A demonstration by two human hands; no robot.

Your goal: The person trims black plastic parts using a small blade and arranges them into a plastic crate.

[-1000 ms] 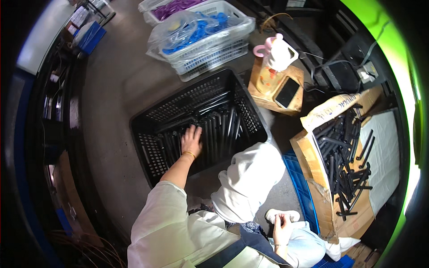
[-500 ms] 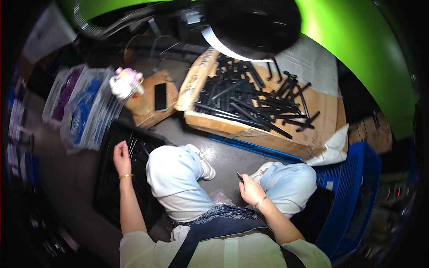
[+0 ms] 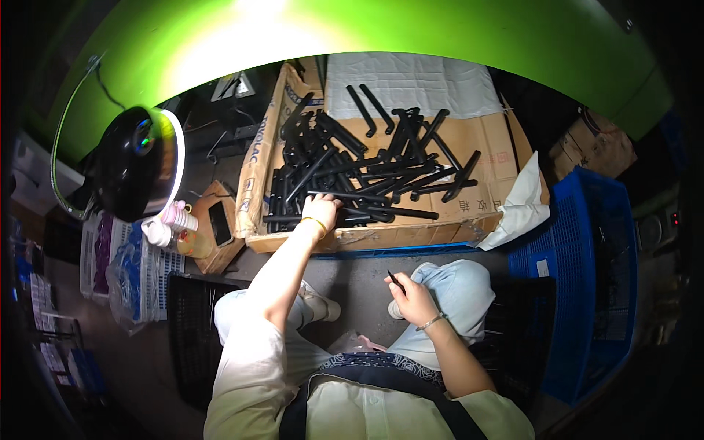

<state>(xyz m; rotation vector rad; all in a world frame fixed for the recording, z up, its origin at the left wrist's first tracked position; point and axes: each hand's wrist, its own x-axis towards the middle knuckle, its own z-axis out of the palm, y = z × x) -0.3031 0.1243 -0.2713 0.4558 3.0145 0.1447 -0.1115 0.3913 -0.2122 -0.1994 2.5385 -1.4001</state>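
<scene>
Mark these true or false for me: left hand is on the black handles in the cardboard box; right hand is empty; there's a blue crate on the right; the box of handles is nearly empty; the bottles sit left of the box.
1. The left hand is on the black handles in the cardboard box. True.
2. The right hand is empty. False: it holds a thin dark tool over the knee.
3. A blue crate stands to the right. True.
4. The box is nearly empty. False: many handles lie piled in it.
5. The bottles sit left of the box. True.
</scene>
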